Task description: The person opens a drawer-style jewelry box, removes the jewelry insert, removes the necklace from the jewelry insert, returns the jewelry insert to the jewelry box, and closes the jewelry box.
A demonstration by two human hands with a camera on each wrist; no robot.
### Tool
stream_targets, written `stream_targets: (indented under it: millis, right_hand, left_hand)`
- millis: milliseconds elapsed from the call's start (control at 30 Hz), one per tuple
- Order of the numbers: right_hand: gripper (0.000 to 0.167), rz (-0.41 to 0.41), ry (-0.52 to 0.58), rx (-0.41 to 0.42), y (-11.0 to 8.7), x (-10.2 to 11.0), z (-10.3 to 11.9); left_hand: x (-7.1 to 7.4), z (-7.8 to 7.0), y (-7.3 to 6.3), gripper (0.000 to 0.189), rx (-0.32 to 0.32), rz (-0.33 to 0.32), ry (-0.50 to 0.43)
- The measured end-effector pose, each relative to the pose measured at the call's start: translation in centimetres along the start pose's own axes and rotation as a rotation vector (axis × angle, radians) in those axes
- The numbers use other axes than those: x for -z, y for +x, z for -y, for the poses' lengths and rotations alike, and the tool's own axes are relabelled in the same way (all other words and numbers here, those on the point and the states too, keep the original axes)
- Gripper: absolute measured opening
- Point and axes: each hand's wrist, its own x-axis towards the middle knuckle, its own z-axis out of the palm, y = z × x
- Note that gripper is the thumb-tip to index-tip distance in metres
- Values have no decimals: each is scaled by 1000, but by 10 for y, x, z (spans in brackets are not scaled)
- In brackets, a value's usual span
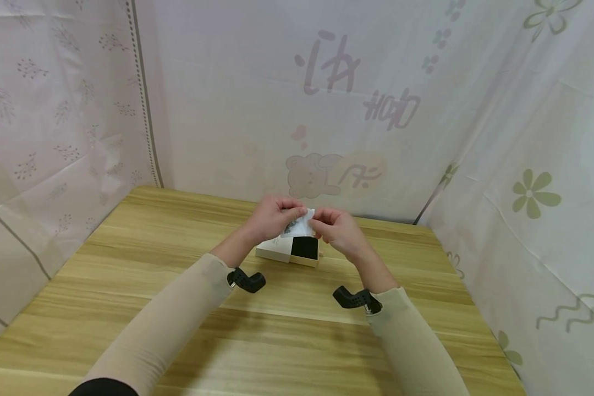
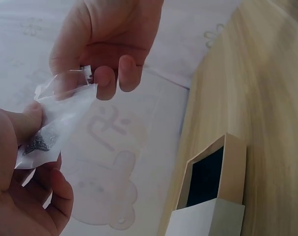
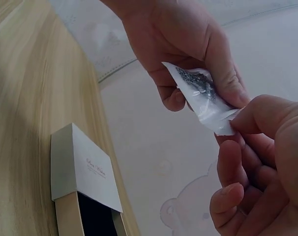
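Plastic pouch (image 3: 204, 105): likely light, limp, slippery; edges suit holding.
Left hand (image 1: 271, 217): pinches pouch beside dark chain-like contents (image 2: 40, 142).
Right hand (image 1: 341, 232): pinches opposite end.

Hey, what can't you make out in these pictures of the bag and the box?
- Dark item: exact shape, right wrist view; blurred behind the shiny bag.
- Smallest print on the cover: right wrist view; too small.
- Drawer: lower end, right wrist view; cut off by the bottom edge.
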Motion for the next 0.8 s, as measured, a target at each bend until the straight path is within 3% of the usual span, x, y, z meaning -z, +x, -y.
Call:
stream_targets:
  millis: [167,367,533,600,667,800]
  right_hand:
    - [19,26,-39,22,-2,1,-2]
    - [24,39,-11,36,-3,1,-5]
    - [27,-2,23,15,-3,-2,-6]
    - [27,-42,46,3,-1,-4,-6]
    - [27,-84,69,0,1,-6,-7]
    - [25,-137,103,7,2,-8,-7]
  left_hand:
    - [-2,3,-2,25,4,12,21]
    - [-5,4,-2,26,4,-21,3]
    - [-7,2,-2,22,-65,-213,32]
    - [-7,0,-3,18,-92,-258,44]
    - [-7,-3,-6,17,-83,-215,46]
    - [-9,-7,-10,28,0,-41,73]
